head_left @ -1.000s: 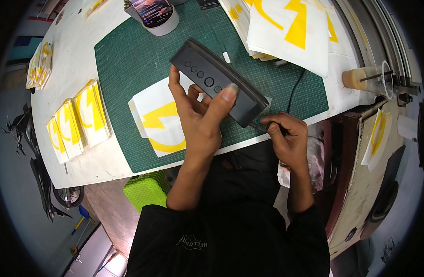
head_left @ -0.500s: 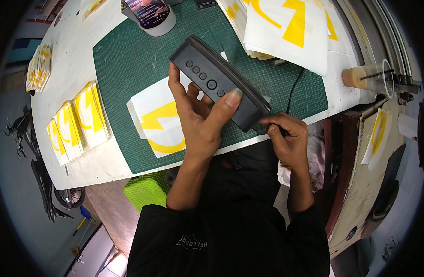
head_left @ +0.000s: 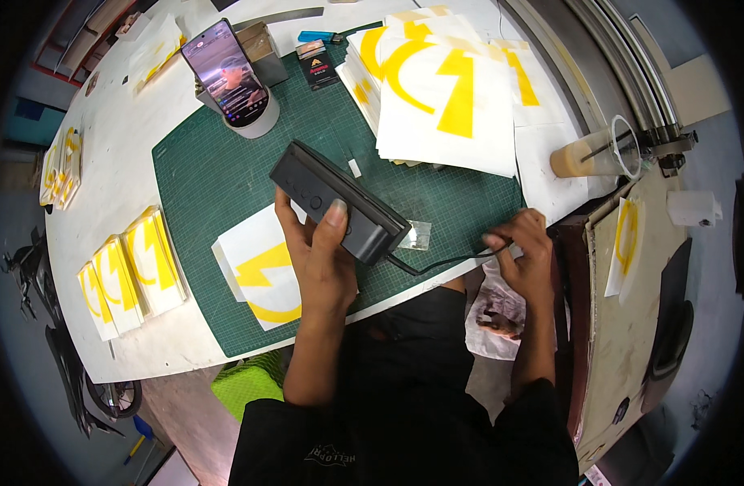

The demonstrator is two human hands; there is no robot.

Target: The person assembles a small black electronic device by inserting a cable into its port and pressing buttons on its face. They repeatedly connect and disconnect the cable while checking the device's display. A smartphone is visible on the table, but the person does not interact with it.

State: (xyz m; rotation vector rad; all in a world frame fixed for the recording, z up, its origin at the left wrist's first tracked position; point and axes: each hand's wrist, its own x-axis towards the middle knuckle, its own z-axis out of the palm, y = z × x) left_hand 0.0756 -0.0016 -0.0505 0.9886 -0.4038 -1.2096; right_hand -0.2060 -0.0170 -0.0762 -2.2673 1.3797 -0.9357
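A black oblong speaker [head_left: 309, 176] with round buttons along one face is tilted above the green cutting mat [head_left: 190, 194]. My left hand [head_left: 317, 271] grips it from below, with the thumb on the button face. From the speaker's lower right end runs a black cable [head_left: 437, 266]. My right hand [head_left: 527, 251], past the mat's near right edge, pinches this cable between thumb and fingers. Beneath the speaker, partly covered by my left hand, lies a white sheet [head_left: 263, 271] with a yellow print. A small clear packet [head_left: 419, 236] rests beside the speaker's end.
A phone [head_left: 226, 77] leans in a white round holder [head_left: 263, 124] at the mat's far side. Stacked printed sheets [head_left: 420, 105] lie far right, near a cup of brown drink [head_left: 578, 158]. Folded printed pieces [head_left: 153, 251] stand at left. A cigarette pack [head_left: 317, 69] lies behind.
My right hand has drawn away from the speaker's end to the right, baring a length of cable. The speaker in my left hand has shifted left; the whole view has also moved.
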